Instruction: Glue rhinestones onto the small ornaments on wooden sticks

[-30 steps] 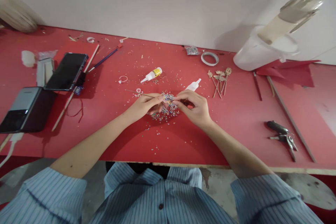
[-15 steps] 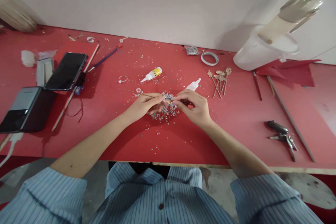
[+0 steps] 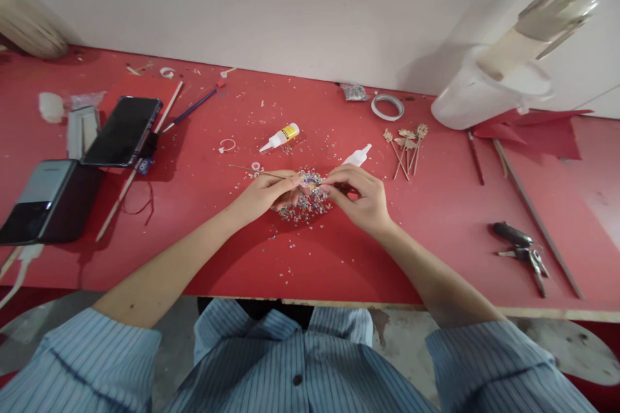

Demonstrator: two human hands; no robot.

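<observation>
My left hand (image 3: pixel 271 197) is closed around a thin wooden stick (image 3: pixel 242 170) whose bare end points left. At its other end, by my fingertips, is a small pale piece (image 3: pixel 305 184), partly hidden. Opposite, my right hand (image 3: pixel 361 197) pinches a thin dark tool (image 3: pixel 345 190), mostly covered by the fingers; its kind is unclear. Its tip is close to the pale piece. Beneath both hands lies a loose pile of tiny shiny stones (image 3: pixel 307 210). A white bottle (image 3: pixel 357 156) lies just behind my right hand, and a yellow-labelled glue bottle (image 3: pixel 281 137) lies farther back.
Several wooden sticks with carved tops (image 3: pixel 407 142) and a tape roll (image 3: pixel 387 107) lie at back right, near a white bucket (image 3: pixel 453 103). Keys (image 3: pixel 526 255) rest at right. At left are a phone (image 3: pixel 123 132), a power bank (image 3: pixel 46 200) and a paintbrush (image 3: pixel 194 106).
My right fingertips and the dark tool have drawn back very slightly to the right from the pale piece. My left hand has kept its place.
</observation>
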